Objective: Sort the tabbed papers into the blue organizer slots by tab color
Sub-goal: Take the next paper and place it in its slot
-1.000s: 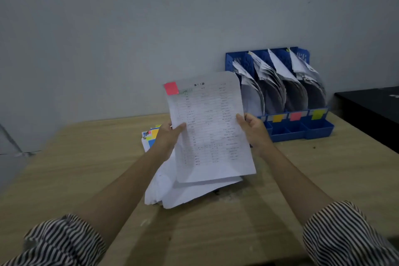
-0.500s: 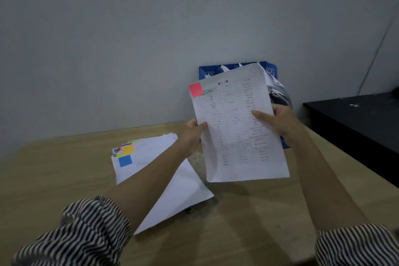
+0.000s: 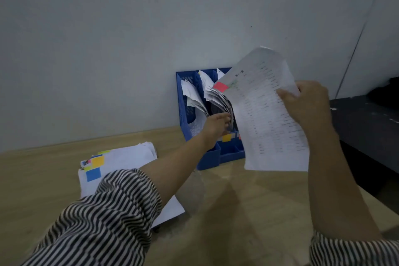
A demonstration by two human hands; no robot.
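Left hand point(image 3: 217, 124) released from pink-tabbed sheet point(image 3: 267, 112) since earlier frame, now reached into blue organizer point(image 3: 190, 114), fingers spread against filed papers point(image 3: 212, 97). Sheet gripped by right hand point(image 3: 306, 101) alone, raised before organizer. Unsorted stack point(image 3: 127, 160) left on counter point(image 3: 237, 211).

An office-like room is shown: a light wooden tabletop point(image 3: 237, 211) is set against a plain grey wall point(image 3: 108, 39), where a blue plastic file organizer point(image 3: 187, 101) and a stack of white tabbed printed papers point(image 3: 127, 157) are kept.
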